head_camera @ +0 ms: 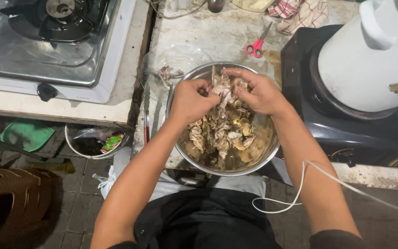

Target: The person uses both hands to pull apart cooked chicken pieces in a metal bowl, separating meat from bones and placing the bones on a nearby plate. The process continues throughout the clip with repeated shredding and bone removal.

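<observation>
At the far left a gas stove (pixel 56 44) sits on the pale counter (pixel 70 108), with a green dustpan (pixel 26 134) and a white waste bucket (pixel 90 143) on the floor below. Next comes a clear glass bowl (pixel 173 64) holding a few meat scraps, touching the rim of the steel bowl (pixel 208 163). The steel bowl stands at the counter's front edge, filled with cooked chicken pieces (pixel 219 133). The left hand (pixel 190 100) and the right hand (pixel 259 92) meet above it, both pinching one strip of chicken (pixel 223 90) between their fingertips. Red-handled scissors (pixel 257 44) lie behind the bowl. At the right, a white jug (pixel 369 55) rests on a black appliance (pixel 342 124), and a white cord (pixel 300 184) loops over the right forearm.
</observation>
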